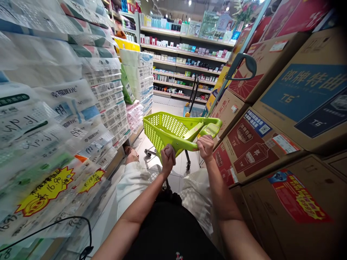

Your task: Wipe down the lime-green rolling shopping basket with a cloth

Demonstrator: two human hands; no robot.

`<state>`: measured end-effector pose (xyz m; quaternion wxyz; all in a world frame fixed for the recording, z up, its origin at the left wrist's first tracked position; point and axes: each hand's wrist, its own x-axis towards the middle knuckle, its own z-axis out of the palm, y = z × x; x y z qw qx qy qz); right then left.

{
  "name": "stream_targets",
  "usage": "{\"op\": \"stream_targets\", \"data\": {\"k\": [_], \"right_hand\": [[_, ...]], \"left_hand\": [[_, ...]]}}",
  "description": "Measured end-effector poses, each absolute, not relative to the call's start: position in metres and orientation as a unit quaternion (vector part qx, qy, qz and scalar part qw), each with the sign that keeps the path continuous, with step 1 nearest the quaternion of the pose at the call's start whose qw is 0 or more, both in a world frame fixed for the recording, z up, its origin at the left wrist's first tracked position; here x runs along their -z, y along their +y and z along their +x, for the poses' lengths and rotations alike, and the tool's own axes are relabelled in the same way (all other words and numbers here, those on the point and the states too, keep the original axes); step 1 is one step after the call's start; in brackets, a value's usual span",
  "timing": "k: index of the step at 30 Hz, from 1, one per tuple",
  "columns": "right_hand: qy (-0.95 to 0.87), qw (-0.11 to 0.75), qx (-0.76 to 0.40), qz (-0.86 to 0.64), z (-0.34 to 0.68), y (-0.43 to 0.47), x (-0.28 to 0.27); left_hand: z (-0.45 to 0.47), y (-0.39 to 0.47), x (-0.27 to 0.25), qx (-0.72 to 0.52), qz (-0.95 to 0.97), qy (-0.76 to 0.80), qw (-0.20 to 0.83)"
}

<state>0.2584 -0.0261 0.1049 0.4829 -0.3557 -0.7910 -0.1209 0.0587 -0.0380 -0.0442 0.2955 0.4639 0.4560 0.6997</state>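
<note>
"Green plastic forms the body of the cart (175, 124). State its location."

"The cart stands on the tiled floor (162, 104), directly ahead of the black shirt (170, 227), in a narrow aisle. The perforated basket faces forward; the handle end is nearest. Dark castors (188, 165) are visible beneath it."

"State the condition of the right hand (206, 146)."

"Fingers clenched around the near end of the cart's handle, just below the raised panel (210, 130)."

"And the left hand (168, 155)?"

"Fingers curled tight on the near left edge of the cart. They appear dull brown; whether a cloth lies there cannot be told."

"List the left boundary."

"Plastic-wrapped paper packs (66, 94), stacked high, with handwritten prices. Yellow starburst signs (46, 191) are fixed low on the stack; one reads 16.90. A black cord (67, 218) curves across the lower left corner."

"Right boundary?"

"Printed cartons (271, 104), stacked in several tiers. A dark loop grip (252, 65) projects in front of the upper tier."

"Components ahead?"

"A blue basket (191, 110) with a tall black handle, standing on the floor beyond the cart. Behind it, shelving (187, 52) carries rows of small boxes, with tubes on the lower levels."
</note>
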Motion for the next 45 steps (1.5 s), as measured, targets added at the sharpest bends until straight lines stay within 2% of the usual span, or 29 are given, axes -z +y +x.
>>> {"op": "stream_targets", "data": {"k": [3,6,8,15,21,27,33,39,45], "right_hand": [[-0.824,0.403,0.103,-0.386,0.267,-0.031,-0.118],[-0.826,0.330,0.149,-0.432,0.267,-0.043,-0.128],[-0.809,0.312,0.184,-0.463,0.261,-0.052,-0.130],[-0.757,0.338,0.183,-0.528,0.248,-0.055,-0.113],[-0.722,0.359,0.210,-0.554,0.240,-0.052,-0.112],[-0.722,0.371,0.188,-0.552,0.240,-0.052,-0.104],[-0.711,0.373,0.204,-0.560,0.242,-0.046,-0.094],[-0.719,0.367,0.207,-0.553,0.246,-0.043,-0.092],[-0.707,0.329,0.201,-0.593,0.229,-0.050,-0.099]], "left_hand": [[0.062,-0.039,-0.002,-0.693,0.549,0.406,0.230],[0.064,-0.040,-0.041,-0.647,0.654,0.351,0.175],[0.059,-0.036,-0.056,-0.606,0.703,0.339,0.153],[0.012,0.007,-0.063,-0.541,0.661,0.499,0.147],[0.017,0.003,-0.074,-0.477,0.779,0.371,0.170],[0.003,0.029,-0.072,-0.430,0.725,0.522,0.129],[0.017,0.035,-0.070,-0.433,0.799,0.395,0.133],[-0.002,0.049,-0.064,-0.423,0.723,0.533,0.123],[0.006,0.040,-0.069,-0.421,0.800,0.398,0.156]]}}
